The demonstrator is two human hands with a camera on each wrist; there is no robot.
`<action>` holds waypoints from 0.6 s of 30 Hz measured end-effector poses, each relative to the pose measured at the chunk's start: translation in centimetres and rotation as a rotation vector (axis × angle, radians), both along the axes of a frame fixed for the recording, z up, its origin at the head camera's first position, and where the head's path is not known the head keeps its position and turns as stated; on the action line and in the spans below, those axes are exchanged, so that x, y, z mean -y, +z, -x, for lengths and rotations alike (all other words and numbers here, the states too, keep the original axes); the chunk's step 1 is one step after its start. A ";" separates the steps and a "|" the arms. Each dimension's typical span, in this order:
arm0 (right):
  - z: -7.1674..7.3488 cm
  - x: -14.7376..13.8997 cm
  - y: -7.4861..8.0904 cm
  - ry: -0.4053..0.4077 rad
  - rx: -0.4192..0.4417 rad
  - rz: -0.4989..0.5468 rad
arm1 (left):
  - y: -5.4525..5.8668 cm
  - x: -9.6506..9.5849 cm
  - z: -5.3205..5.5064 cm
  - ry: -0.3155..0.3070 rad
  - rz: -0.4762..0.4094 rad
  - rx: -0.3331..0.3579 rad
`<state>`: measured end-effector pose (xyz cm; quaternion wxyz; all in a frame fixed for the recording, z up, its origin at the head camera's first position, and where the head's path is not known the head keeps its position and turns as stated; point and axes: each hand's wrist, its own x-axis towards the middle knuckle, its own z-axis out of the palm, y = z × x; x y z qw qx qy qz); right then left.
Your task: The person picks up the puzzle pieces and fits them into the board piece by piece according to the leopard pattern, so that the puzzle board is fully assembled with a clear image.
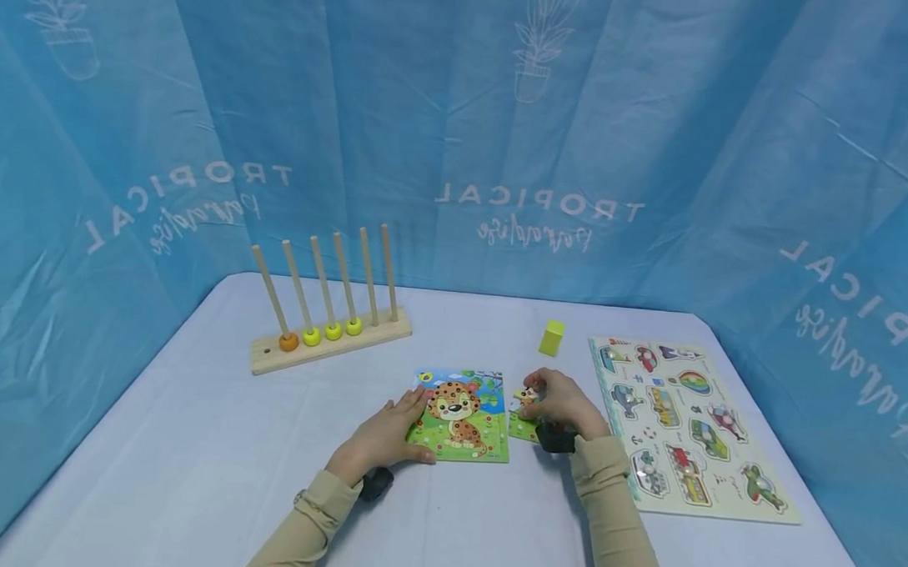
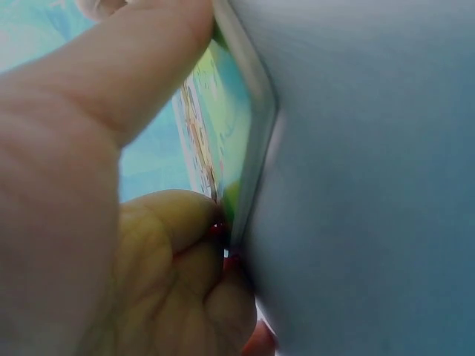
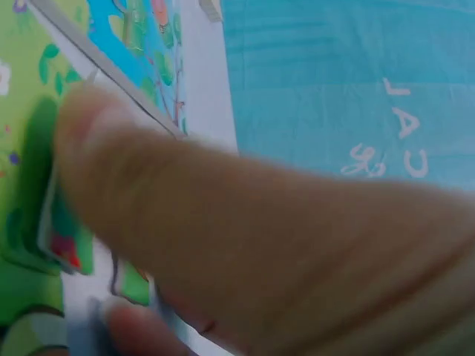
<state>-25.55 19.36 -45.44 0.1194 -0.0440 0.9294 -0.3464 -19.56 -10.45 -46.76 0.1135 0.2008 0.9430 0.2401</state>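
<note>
A square leopard puzzle lies on the white table, its picture facing up. My left hand holds it at the left side, thumb at the near corner and fingers over the left edge; the left wrist view shows the puzzle's thick edge beside them. Just right of it lies a smaller picture section with an animal on green. Over this section, my right hand pinches a small puzzle piece between thumb and fingers. The thumb hides most of that piece in the right wrist view.
A wooden peg stand with orange and yellow beads stands at the back left. Behind the right hand is a yellow block. A large vehicle puzzle board lies at the right. Blue curtain hangs behind the table.
</note>
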 end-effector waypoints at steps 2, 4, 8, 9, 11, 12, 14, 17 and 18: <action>-0.1 0.1 0.1 0.010 0.008 -0.004 | 0.0 0.0 0.0 0.000 -0.001 0.001; -0.1 0.1 0.2 0.008 0.020 -0.004 | 0.0 0.0 0.0 0.000 -0.004 0.002; -0.3 -0.1 0.3 -0.016 0.026 0.006 | 0.1 0.0 -0.1 0.002 -0.005 0.004; -0.3 -0.2 0.3 -0.025 0.017 0.011 | 0.1 0.0 -0.1 0.003 -0.005 0.004; -0.2 -0.3 0.4 -0.039 -0.011 0.024 | 0.1 0.0 -0.1 0.004 -0.004 0.005; -0.2 -0.4 0.4 -0.052 -0.023 0.038 | 0.1 0.0 -0.1 0.003 -0.003 0.005; -0.1 -0.3 0.5 -0.060 -0.055 0.088 | 0.1 0.0 -0.1 0.002 -0.003 0.005; 0.0 0.3 0.5 -0.041 -0.064 0.183 | 0.2 0.0 -0.1 0.001 -0.003 0.006; 0.0 0.8 0.4 -0.025 -0.050 0.220 | 0.2 0.0 -0.1 0.001 -0.002 0.005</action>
